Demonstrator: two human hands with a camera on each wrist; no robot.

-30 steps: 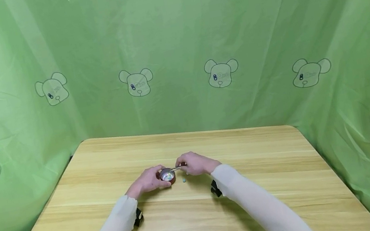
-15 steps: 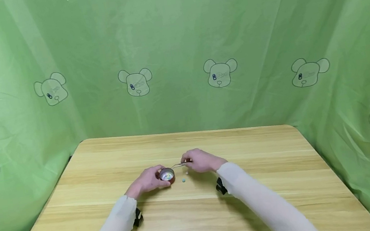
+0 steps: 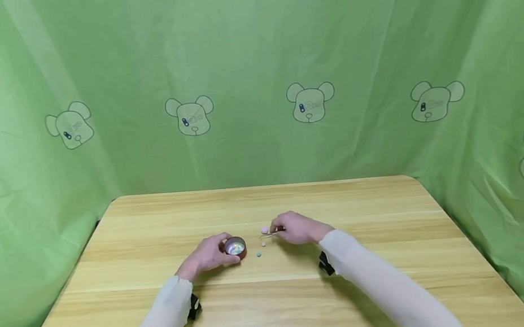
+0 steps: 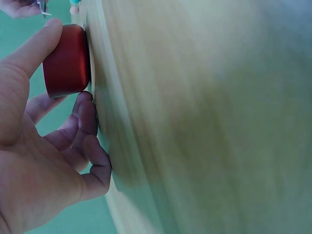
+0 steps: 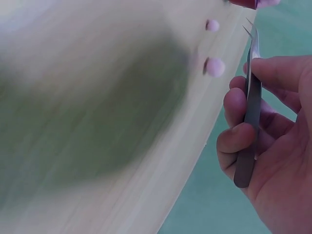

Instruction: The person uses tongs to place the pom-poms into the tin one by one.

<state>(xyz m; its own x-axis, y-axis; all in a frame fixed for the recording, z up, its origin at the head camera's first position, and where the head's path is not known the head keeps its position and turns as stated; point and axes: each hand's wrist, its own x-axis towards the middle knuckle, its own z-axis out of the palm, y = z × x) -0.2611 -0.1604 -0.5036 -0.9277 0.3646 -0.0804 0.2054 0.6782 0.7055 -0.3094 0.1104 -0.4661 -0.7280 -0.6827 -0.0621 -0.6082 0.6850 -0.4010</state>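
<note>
My left hand (image 3: 209, 253) grips a small round red tin (image 4: 68, 61) between thumb and fingers, and it stands upright on the table. Several pale coloured bits lie inside the tin, too small to make out. Thin-tipped metal tweezers (image 5: 253, 102) are held by my right hand (image 3: 298, 227), to the right of the tin. Their bent tips are slightly apart, with nothing between them. On the table near the tips lie a larger pink ball (image 3: 264, 230) and a smaller pink ball (image 3: 263, 244). A teal ball (image 3: 258, 254) sits closer to the tin.
The light wooden table (image 3: 265, 311) extends around both hands. A green curtain (image 3: 243, 46) printed with bear heads hangs behind it and along both sides. A dark band (image 3: 326, 263) with a camera shows under the right wrist.
My right hand has drawn the tweezers from over the tin out to the right, then slightly lower. Both pink balls now show beside it. My left hand and the tin stay almost still.
</note>
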